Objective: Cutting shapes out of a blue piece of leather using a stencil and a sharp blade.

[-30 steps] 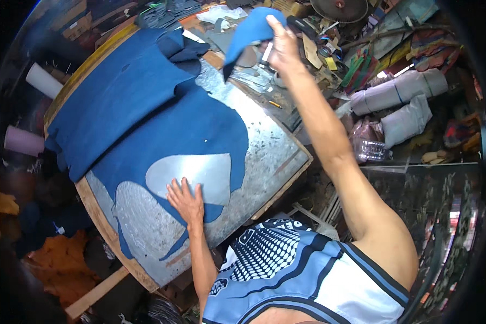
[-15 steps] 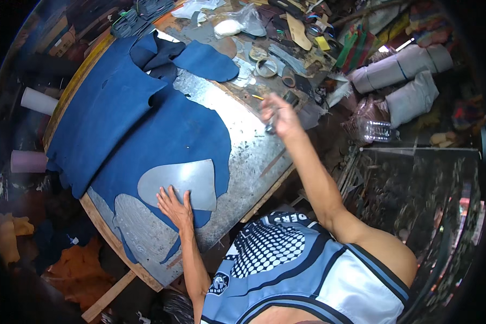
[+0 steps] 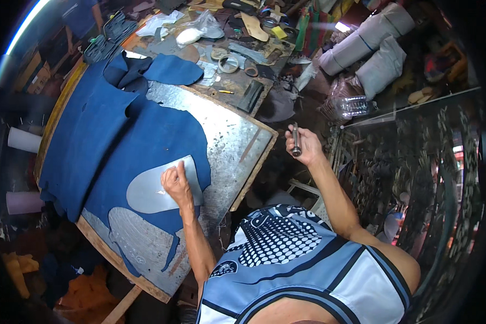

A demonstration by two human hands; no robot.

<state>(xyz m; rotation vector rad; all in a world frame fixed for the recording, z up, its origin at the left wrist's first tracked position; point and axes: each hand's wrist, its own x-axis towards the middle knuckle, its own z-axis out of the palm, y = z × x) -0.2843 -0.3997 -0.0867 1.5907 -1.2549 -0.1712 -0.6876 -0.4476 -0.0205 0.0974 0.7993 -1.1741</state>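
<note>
My left hand (image 3: 177,184) rests on a smooth grey rounded template (image 3: 146,190), its fingers curled in and its thumb sticking out. Whether anything small is inside those fingers is hidden. Under the template lies a large sheet of blue leather (image 3: 167,129), with a rounded piece cut out of its near edge. Off the right edge of the table, my right hand (image 3: 310,148) is closed around a short, dark, cylindrical metal tool (image 3: 296,141), held roughly upright. The tool's exact kind does not show.
The metal-topped table (image 3: 229,127) has a wooden edge. A yellow pencil (image 3: 225,92), a dark block (image 3: 250,96) and tape rolls (image 3: 228,65) lie at its far side. Wrapped rolls (image 3: 367,38) and a clear plastic bottle (image 3: 353,107) stand at the right. Another person (image 3: 81,21) is at far left.
My right hand has moved from above the table's far part to beyond its right edge, tool in hand. My left hand has gone from spread flat to curled on the template. The view has shifted.
</note>
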